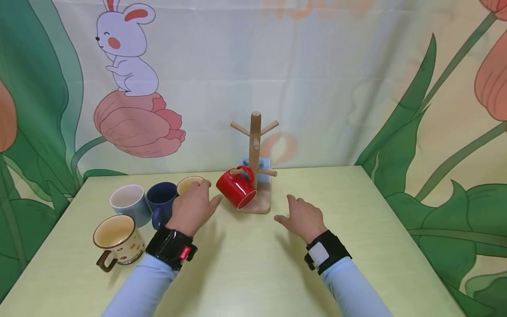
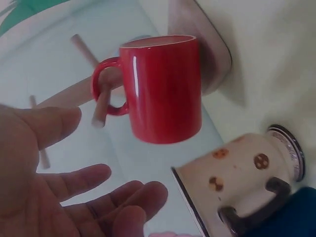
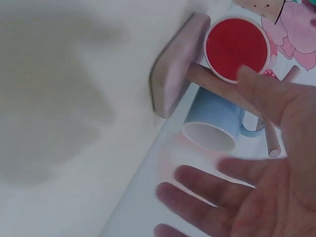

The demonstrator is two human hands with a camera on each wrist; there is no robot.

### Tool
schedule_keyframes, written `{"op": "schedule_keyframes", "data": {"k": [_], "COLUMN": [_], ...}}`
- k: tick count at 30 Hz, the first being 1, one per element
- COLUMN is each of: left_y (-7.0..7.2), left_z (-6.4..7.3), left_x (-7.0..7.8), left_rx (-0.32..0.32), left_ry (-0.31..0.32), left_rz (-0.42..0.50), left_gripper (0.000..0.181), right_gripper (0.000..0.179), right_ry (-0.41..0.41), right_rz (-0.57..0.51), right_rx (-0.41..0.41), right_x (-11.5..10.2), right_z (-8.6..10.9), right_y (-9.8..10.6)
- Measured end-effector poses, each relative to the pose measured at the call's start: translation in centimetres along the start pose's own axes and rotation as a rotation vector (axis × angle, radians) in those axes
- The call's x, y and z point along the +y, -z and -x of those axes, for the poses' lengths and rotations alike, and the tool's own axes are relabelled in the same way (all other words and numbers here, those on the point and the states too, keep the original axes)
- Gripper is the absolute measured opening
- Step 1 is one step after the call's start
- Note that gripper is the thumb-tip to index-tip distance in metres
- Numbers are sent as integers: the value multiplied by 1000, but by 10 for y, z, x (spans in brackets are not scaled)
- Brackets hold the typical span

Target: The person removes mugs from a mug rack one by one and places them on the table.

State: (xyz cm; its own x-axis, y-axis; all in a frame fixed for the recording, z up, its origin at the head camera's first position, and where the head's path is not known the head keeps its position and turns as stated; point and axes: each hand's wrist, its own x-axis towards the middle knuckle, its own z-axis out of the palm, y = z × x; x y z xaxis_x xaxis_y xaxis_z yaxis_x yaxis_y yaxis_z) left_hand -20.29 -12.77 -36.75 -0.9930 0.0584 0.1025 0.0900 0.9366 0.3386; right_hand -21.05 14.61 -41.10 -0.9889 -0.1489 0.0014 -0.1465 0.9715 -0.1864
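I steer remotely, left hand [image 1: 192, 208] and right hand [image 1: 306, 219] empty, fingers [image 2: 152, 196] spread, near the red mug [image 1: 235, 189] hanging tilted from a lower peg [image 2: 100, 114] of the wooden rack [image 1: 255, 125], where a stray knock could slip its handle [image 2: 96, 81] free.

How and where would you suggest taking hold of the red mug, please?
I'd probably grip the red mug round its body, coming from the left with the left hand: its handle is looped over a peg, and the wooden post stands to its right.
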Motion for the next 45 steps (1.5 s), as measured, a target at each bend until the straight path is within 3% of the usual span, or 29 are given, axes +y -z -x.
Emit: {"op": "schedule_keyframes", "data": {"k": [7, 11, 14, 18, 23, 28, 33, 39, 41, 45], "left_y": [-12, -15, -17, -19, -22, -24, -25, -27, -29, -32], "left_z": [-48, -61, -66, -68, -65, -59, -55, -50, -47, -43], "left_x": [19, 29, 34, 37, 36, 40, 44, 51, 54, 60], "left_rx": [-16, 5, 19, 10, 19, 13, 25, 50, 39, 50], "left_ry": [-48, -100, -136, -154, -152, -129, -115, -155, -170, -209], "left_rz": [-39, -122, -191, -259, -262, -216, -225, -223, -218, -246], "left_gripper": [51, 42, 36, 37, 49, 41, 36, 30, 36, 34], "right_gripper": [83, 56, 31, 27, 29, 28, 25, 23, 22, 20], "right_ry": [33, 90, 121, 137, 125, 90, 73, 45, 34, 37], "right_rz": [-28, 24, 64, 72, 97, 132, 144, 165, 159, 161], "right_rx": [124, 170, 253, 347, 343, 321, 277, 200, 171, 159], "right_x": [-19, -28, -29, -28, -30, -31, -31, -26, -25, -21], "right_z": [-41, -58, -65, -68, -71, -73, -77, -85, -87, -89], "right_y": [21, 26, 24, 24, 25, 29, 35, 41, 42, 42]}}
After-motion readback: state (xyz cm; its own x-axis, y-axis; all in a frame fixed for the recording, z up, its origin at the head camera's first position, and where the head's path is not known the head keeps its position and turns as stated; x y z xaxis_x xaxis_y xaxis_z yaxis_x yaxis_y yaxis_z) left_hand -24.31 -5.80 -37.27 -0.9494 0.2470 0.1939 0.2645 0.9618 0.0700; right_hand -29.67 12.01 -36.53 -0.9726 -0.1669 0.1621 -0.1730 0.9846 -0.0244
